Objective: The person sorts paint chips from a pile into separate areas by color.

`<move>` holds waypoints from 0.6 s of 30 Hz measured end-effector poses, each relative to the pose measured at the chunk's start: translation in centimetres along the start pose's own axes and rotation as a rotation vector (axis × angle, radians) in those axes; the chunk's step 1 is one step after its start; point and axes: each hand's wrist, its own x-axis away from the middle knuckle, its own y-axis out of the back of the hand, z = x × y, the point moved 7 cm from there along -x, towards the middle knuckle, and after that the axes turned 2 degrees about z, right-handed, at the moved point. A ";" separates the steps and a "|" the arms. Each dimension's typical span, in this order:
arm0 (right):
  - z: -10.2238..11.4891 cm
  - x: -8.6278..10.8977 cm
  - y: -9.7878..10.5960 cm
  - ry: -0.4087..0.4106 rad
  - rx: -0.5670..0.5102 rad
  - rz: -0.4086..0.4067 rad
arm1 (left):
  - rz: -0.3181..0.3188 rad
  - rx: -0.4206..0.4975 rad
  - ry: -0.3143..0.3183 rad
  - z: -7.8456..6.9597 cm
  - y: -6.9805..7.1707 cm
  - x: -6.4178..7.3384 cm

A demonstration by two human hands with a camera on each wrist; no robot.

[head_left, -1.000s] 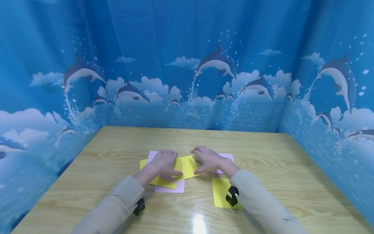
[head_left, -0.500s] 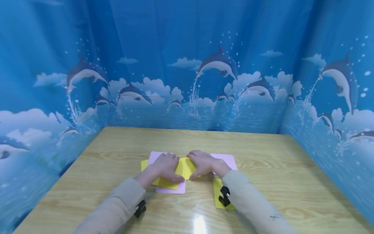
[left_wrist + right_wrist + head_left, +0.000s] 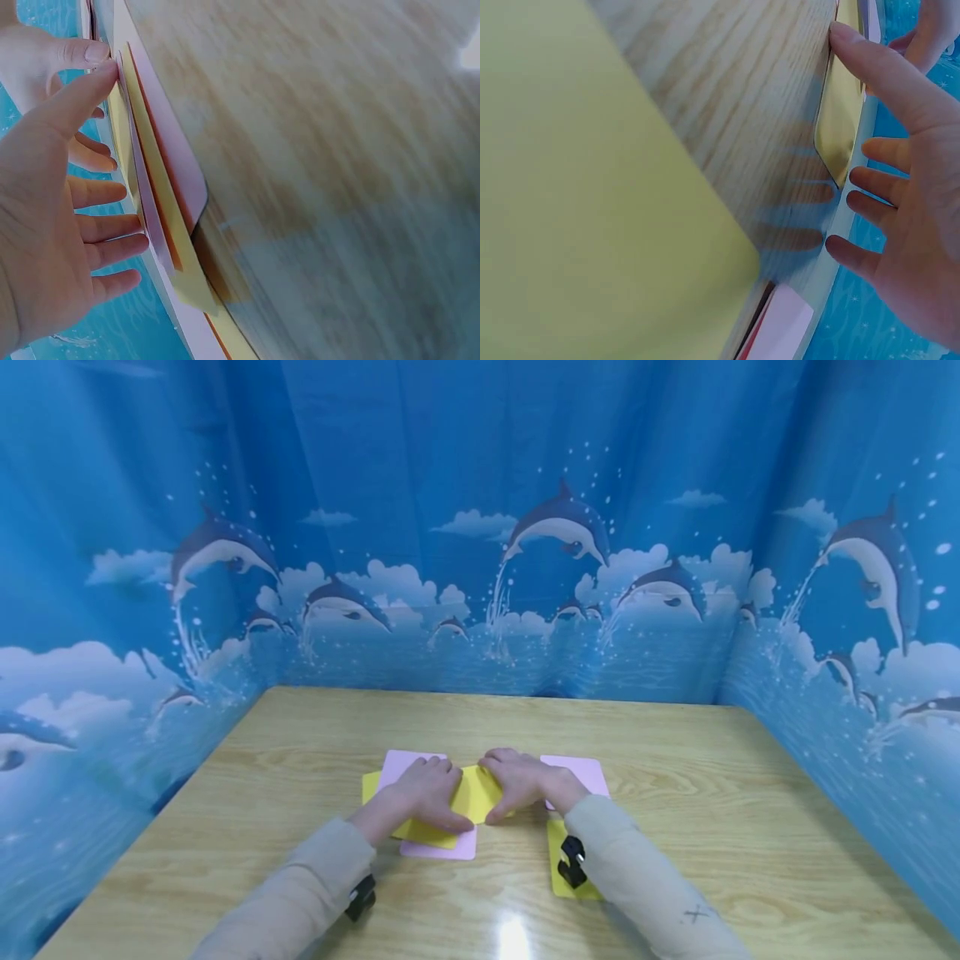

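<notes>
A loose pile of overlapping cards lies mid-table in the head view, with a yellow card (image 3: 474, 795) on top. My left hand (image 3: 429, 795) rests over the pile's left part, its fingers nearly straight. The right hand (image 3: 517, 781) reaches across the right end of that yellow card, thumb at the near edge and fingertips at the far side. Pink cards (image 3: 401, 766) and a lower yellow card (image 3: 427, 835) stick out beneath the left hand. In the left wrist view, the layered cards (image 3: 161, 180) show small gaps between them. Both palms conceal parts of the pile.
To the right, a pink card (image 3: 583, 768) lies behind my right wrist. Another yellow card (image 3: 558, 864) lies partly under the right sleeve. The wooden table (image 3: 660, 752) meets a blue dolphin curtain (image 3: 465, 527) along its back and sides.
My right hand has moved left and slightly nearer, onto the yellow card's right end, uncovering more of the right pink card. The left hand has barely shifted. Little differs over the last half second.
</notes>
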 end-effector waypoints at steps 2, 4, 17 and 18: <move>0.0 0.0 0.0 0.002 0.003 0.001 | -0.010 -0.006 -0.008 -0.1 0.1 0.0; 0.0 0.0 0.1 0.003 0.002 0.001 | -0.015 -0.008 -0.012 -0.1 0.1 0.0; 0.3 0.0 0.2 0.020 0.027 -0.017 | -0.063 -0.022 -0.039 -0.1 0.3 0.1; 0.5 0.0 0.3 0.022 0.030 -0.018 | -0.062 -0.020 -0.037 -0.1 0.3 0.1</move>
